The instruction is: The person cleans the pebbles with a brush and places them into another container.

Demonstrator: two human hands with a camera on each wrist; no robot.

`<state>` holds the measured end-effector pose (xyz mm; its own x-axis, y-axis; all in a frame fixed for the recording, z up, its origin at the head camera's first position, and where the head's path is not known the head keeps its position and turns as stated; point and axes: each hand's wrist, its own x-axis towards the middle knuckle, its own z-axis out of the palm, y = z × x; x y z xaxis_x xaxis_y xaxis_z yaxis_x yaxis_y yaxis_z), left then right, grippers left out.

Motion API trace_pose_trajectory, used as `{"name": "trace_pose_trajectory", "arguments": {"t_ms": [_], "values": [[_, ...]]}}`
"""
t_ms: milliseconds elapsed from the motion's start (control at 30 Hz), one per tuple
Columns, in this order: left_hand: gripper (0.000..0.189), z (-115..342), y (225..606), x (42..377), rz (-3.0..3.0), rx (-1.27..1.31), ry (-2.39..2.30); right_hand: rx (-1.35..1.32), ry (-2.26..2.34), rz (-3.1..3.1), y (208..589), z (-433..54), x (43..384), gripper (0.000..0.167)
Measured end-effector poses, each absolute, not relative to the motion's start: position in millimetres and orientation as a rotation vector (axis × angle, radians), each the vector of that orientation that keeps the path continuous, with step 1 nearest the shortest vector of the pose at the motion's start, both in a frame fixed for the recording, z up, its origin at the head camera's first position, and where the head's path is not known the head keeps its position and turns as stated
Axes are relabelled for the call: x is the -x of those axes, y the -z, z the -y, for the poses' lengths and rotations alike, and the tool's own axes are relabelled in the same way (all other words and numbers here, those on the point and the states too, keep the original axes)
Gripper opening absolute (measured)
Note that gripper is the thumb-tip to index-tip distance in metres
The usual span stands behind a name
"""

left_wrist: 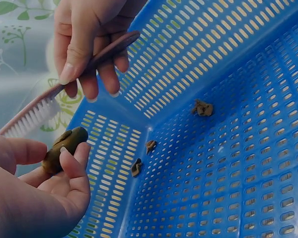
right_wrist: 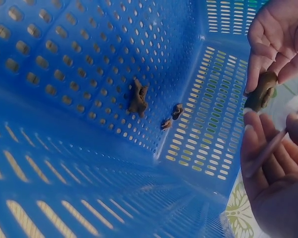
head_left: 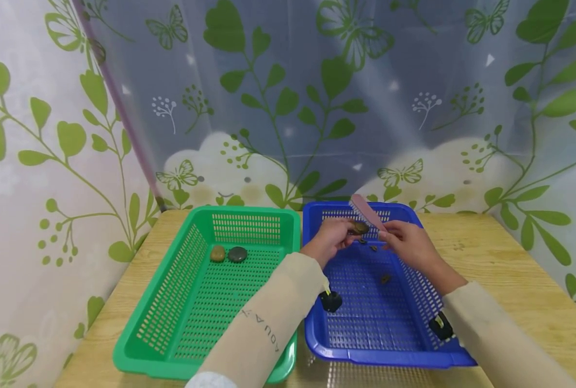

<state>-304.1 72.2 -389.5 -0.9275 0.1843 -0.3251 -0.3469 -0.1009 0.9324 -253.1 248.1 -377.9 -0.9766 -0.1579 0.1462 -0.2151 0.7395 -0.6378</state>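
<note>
My left hand [head_left: 333, 237] pinches a smooth olive-brown stone [left_wrist: 78, 138] over the far part of the blue basket [head_left: 353, 355]. A patch of brown, mud-like matter [left_wrist: 63, 137] clings to its surface. In my right hand [head_left: 410, 247] I grip a pink brush [head_left: 366, 212] by its handle, thumb and fingers around it. The brush's white bristles [left_wrist: 36, 117] are near the stone; whether they touch it I cannot tell. Several brown clumps [left_wrist: 202, 108] lie on the blue basket's floor below.
To the left stands a green basket [head_left: 147, 367] holding a tan stone [head_left: 217, 254] and a dark grey stone [head_left: 237, 254]. Both baskets sit side by side on a wooden table [head_left: 506, 269]. A leaf-patterned curtain [head_left: 288, 108] hangs behind.
</note>
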Motion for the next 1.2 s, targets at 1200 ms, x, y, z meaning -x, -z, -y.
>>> {"name": "trace_pose_trajectory", "arguments": {"t_ms": [1200], "values": [[0.035, -71.7, 390.2, 304.8, -1.824, 0.121, -2.102, -0.246, -0.882, 2.879, 377.1, -251.2, 253.9, 0.033]]}}
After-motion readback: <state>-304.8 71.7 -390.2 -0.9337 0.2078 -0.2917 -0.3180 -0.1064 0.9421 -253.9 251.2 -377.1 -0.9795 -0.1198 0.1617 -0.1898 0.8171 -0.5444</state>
